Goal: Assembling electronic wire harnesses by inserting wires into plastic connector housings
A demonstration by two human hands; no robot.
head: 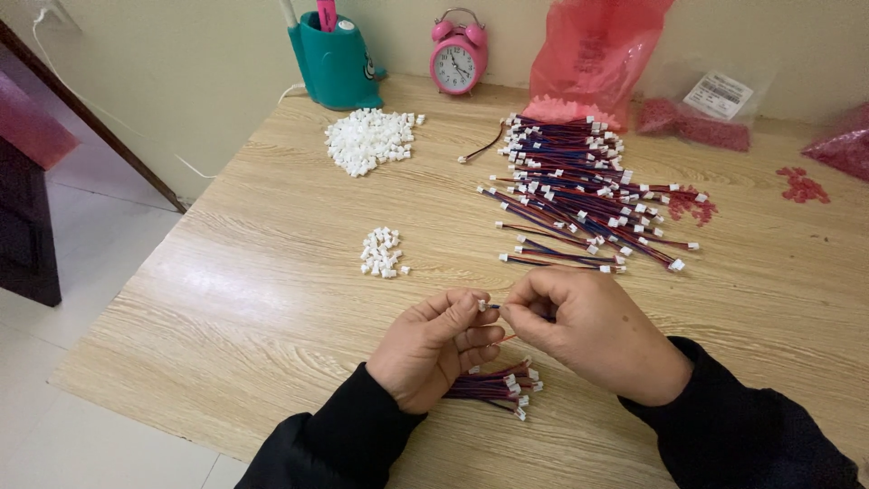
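Both hands meet low over the table (272, 272). Left hand (434, 349) pinches a tiny white plug (482, 305) between thumb and forefinger, while its lower fingers clasp a bundle (493, 385) of red-and-blue wires. Right hand (593, 330) pinches a thin wire (494, 307) whose tip touches the plug. Beyond lie a small heap (383, 252) of plugs, a larger heap (369, 139), and a spread (579, 186) of finished wires. Farther back stand a clock (458, 60) and red bags (593, 54).

A home work corner: light wooden table (272, 272), pink twin-bell alarm clock (458, 56), teal plastic pen holder (333, 63), tiled floor (81, 235).
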